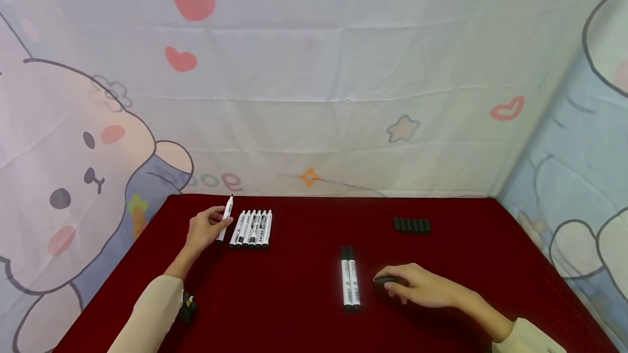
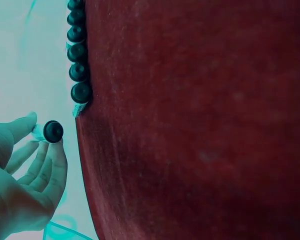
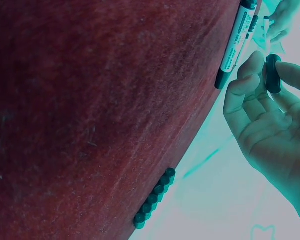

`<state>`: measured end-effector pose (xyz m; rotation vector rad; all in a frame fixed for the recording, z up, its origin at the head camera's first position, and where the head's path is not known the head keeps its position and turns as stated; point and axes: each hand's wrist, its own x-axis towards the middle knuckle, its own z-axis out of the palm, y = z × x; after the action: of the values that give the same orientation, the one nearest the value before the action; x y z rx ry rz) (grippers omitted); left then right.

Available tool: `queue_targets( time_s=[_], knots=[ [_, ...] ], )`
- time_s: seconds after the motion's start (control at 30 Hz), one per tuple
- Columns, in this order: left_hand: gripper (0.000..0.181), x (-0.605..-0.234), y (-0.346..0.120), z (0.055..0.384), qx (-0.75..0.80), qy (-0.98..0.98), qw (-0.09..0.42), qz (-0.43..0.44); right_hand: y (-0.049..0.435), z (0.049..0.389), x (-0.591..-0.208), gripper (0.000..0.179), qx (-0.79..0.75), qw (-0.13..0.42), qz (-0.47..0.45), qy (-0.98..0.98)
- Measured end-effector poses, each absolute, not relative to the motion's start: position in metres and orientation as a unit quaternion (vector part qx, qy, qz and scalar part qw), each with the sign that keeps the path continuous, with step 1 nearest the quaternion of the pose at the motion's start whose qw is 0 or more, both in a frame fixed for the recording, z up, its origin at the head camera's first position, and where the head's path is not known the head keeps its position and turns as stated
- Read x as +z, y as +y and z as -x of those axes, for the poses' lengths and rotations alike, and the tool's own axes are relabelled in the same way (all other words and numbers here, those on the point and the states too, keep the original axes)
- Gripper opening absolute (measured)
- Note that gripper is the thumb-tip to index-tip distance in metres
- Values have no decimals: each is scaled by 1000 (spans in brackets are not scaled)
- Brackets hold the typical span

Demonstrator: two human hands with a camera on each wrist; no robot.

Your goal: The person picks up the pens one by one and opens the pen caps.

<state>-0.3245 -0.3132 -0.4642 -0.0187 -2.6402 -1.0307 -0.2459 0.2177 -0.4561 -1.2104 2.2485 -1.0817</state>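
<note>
My left hand (image 1: 202, 231) pinches an uncapped white marker (image 1: 228, 212), its tip tilted up and away. In the left wrist view the black end of that marker (image 2: 53, 131) shows between thumb and fingers. Just to its right lies a row of several uncapped markers (image 1: 253, 229), side by side. My right hand (image 1: 426, 286) holds a black marker cap (image 1: 385, 280) between thumb and fingers, above the cloth. The right wrist view shows the cap (image 3: 273, 75) pinched upright. Left of this hand, two capped markers (image 1: 350, 282) lie parallel.
Several black caps (image 1: 412, 225) form a row at the back right. A dark red cloth (image 1: 294, 309) covers the table. Printed curtains (image 1: 343, 70) hang behind it and at both sides. A small dark object (image 1: 187, 307) is beside the left sleeve.
</note>
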Motion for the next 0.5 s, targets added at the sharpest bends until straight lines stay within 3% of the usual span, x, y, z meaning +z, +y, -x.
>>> queue_targets(
  time_s=[0.5],
  knots=[
    [46, -477, -315, 331, -391, -918, 61, -17, 215, 245, -460, 32, -398, 202, 418, 791]
  ],
)
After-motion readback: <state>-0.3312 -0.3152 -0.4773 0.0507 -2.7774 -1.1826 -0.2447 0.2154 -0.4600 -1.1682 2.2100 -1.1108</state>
